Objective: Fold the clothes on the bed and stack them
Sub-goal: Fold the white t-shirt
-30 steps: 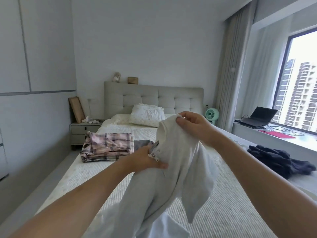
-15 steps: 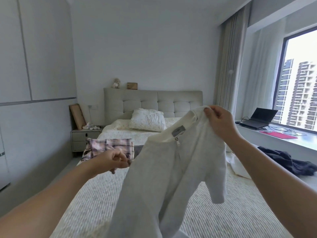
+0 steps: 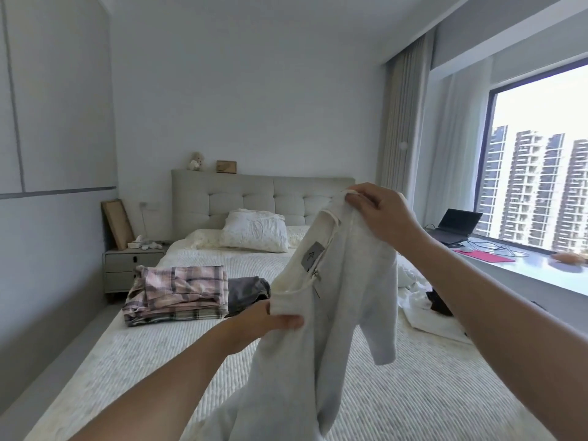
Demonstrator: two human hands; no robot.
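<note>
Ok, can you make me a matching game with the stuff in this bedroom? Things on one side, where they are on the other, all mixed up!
Things:
1. white top
2. plaid clothes
3. laptop
4. pillow

Places:
A. on the window ledge
B. at the head of the bed, by the headboard
C. held up in the air by both hands
D. folded in a pile on the left side of the bed

Pairs: 1-C, 2-D, 3-A, 4-B
</note>
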